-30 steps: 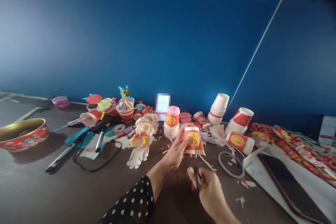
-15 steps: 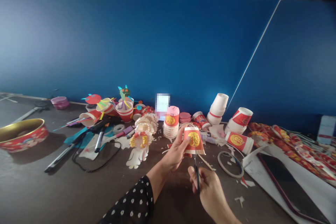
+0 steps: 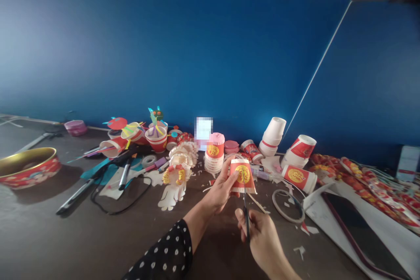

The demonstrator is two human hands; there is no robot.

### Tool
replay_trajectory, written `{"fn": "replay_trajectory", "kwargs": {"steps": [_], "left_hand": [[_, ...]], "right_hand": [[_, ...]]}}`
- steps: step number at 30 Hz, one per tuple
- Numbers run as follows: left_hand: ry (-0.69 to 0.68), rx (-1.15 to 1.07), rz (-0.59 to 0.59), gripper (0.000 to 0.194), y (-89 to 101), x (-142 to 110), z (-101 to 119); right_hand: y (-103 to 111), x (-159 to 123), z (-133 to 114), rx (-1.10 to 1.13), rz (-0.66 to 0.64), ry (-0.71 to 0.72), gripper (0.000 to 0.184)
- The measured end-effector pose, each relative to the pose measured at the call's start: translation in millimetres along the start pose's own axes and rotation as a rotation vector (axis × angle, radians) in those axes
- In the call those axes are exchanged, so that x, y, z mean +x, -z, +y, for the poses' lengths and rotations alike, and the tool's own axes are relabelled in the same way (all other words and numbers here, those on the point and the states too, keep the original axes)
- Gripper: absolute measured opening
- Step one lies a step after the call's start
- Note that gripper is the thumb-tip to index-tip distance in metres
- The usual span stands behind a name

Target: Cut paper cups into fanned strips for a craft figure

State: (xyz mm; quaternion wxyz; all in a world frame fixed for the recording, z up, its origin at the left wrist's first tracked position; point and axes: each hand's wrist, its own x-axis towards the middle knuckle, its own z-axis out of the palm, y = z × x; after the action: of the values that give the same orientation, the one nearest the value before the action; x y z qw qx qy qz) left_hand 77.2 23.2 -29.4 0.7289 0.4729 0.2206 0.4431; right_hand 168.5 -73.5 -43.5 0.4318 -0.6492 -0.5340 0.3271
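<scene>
And here we are at the table (image 3: 98,245), the left hand (image 3: 219,189) up high with a red-and-white paper cup (image 3: 243,176) pinched in it! The cup sits rim-down with a gold emblem facing us, its long axis close to upright, leaning only slightly. The left hand's fingers (image 3: 229,174) are closed firmly on its side, right against the near edge.

Just below, the right hand (image 3: 263,236) has a tight grip on a pair of black-handled scissors (image 3: 246,218), the fingers (image 3: 251,227) curled closed around the handles. The blades point straight up, their long axis nearly vertical, and the tips meet the cup's lower rim. The cup lies directly above the right hand, with the left hand alongside it, so the left is the nearer hand. How far the blades are parted, I cannot tell from here.

Around them, a stack of white paper cups (image 3: 213,162) stands just beyond the hands, and a thin wooden stick (image 3: 257,203) lies just to the right. Paper scraps (image 3: 299,251) are scattered across the table, a ring of tape (image 3: 288,206) sits nearby, and the left sleeve (image 3: 166,251) shows black with white dots!
</scene>
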Motion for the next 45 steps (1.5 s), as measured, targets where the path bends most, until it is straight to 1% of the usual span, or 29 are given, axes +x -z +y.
{"fn": "replay_trajectory", "kwargs": {"steps": [4, 10, 14, 17, 26, 37, 42, 45], "left_hand": [[-0.009, 0.003, -0.005, 0.068, 0.0, 0.7, -0.7], [0.009, 0.035, -0.017, 0.07, -2.8, 0.1, -2.1], [0.0, 0.008, -0.043, 0.068, -4.2, -1.1, -1.5], [0.005, 0.01, -0.041, 0.068, -4.1, -1.5, -1.0], [0.015, 0.029, -0.03, 0.073, -2.2, 0.2, -3.3], [0.005, 0.028, -0.04, 0.073, -1.5, 0.4, -4.2], [-0.006, -0.018, -0.046, 0.072, -2.3, -1.3, -1.8], [-0.003, -0.057, -0.05, 0.066, -2.6, -2.7, 0.4]], "right_hand": [[0.3, 2.1, 0.8, -0.007, 0.001, 0.021, 0.047], [1.6, 3.7, -1.3, 0.045, 0.01, 0.013, 0.047], [2.6, 4.4, -0.9, 0.047, 0.017, 0.024, 0.047], [3.0, 4.6, -0.6, 0.048, 0.016, 0.026, 0.047], [4.0, 1.5, -7.1, 0.082, 0.028, -0.018, 0.047], [1.5, 1.0, -2.6, 0.107, 0.028, -0.048, 0.047], [2.1, -1.4, -6.6, 0.113, 0.027, -0.042, 0.046], [1.8, -0.9, -9.0, 0.114, 0.035, -0.056, 0.045]]}}
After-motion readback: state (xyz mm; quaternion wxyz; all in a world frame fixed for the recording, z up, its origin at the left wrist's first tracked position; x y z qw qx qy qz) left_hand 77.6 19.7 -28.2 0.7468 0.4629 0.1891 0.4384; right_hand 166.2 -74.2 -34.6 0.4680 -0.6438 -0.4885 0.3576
